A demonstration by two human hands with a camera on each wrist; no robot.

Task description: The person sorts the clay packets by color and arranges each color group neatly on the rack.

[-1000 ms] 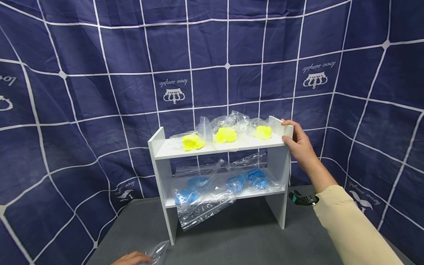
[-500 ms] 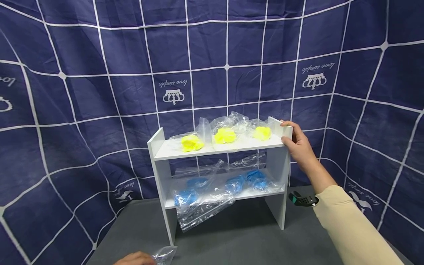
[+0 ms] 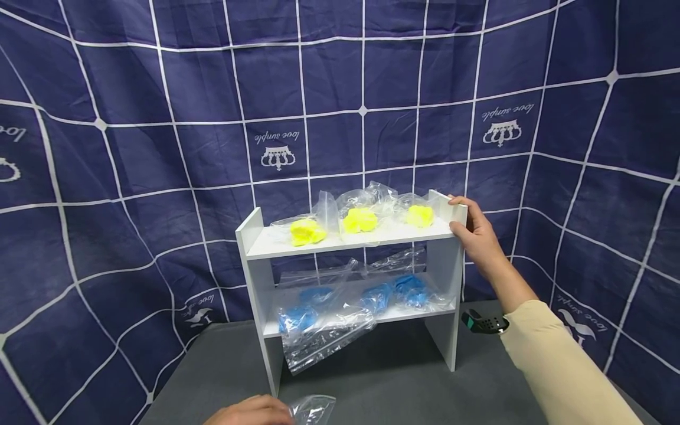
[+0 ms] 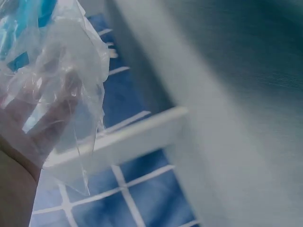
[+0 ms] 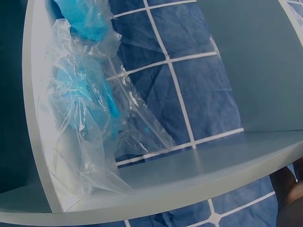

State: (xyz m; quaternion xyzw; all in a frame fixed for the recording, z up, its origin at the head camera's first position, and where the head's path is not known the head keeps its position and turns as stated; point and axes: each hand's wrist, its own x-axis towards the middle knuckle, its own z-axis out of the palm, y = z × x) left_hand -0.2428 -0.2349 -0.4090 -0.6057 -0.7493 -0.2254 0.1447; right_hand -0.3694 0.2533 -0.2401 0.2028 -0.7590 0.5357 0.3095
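My right hand (image 3: pixel 482 242) grips the top of the right side panel (image 3: pixel 448 209) of a small white shelf (image 3: pixel 350 242), with the thumb in front. At the lower edge of the head view, my left hand (image 3: pixel 252 411) holds a clear plastic bag (image 3: pixel 314 408). The left wrist view shows that bag (image 4: pixel 80 61) with something blue (image 4: pixel 26 23) inside; its kind is unclear. Bags with yellow lumps (image 3: pixel 360 219) lie on the top shelf. Below, clear bags with blue contents (image 3: pixel 297 319) rest on the middle shelf, and one zip edge (image 3: pixel 329 351) hangs over the front.
The shelf stands on a dark grey surface (image 3: pixel 212 360). Behind and to the right hangs a navy cloth (image 3: pixel 340 77) with white grid lines. A dark band with holes (image 3: pixel 486 321) is at my right wrist.
My left hand has moved to the right with the clear bag, along the bottom of the head view. The right hand keeps its grip on the shelf panel.
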